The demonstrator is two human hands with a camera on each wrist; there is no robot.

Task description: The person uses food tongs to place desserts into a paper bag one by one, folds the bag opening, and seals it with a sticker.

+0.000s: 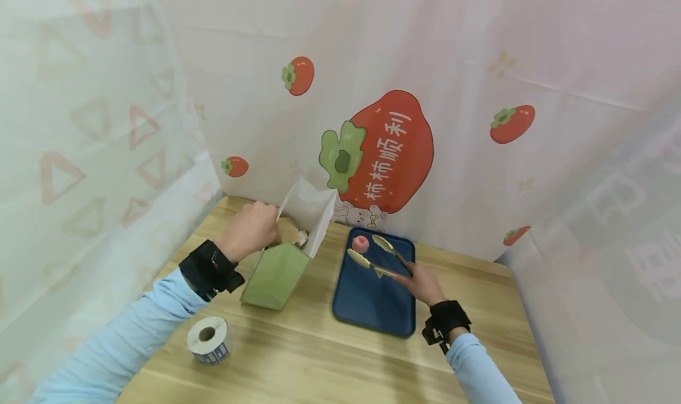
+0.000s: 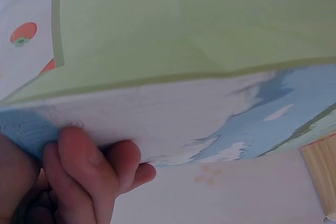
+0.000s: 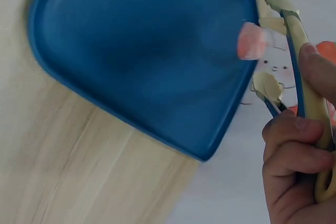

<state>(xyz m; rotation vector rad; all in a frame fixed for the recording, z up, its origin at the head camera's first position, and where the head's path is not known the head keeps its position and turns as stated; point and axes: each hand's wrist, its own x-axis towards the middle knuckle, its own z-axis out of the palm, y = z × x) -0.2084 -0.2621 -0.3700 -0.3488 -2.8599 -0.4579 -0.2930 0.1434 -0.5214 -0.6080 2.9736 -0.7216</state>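
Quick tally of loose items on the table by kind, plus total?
Paper bag: 1, held at its rim by the left hand
Tongs: 1, held by the right hand
Pink pastry: 1, on the tray
Blue tray: 1
Label roll: 1
Total: 5. Something tan shows inside the bag, not counted.

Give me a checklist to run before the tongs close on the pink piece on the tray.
1. Tongs held in right hand: ok.
2. Tong tips apart: ok.
3. Pink piece lies between the tips: ok.
4. Pink piece on the blue tray: ok.
5. Left hand grips the green bag, mouth open: ok.
6. Room left in the bag: cannot tell.
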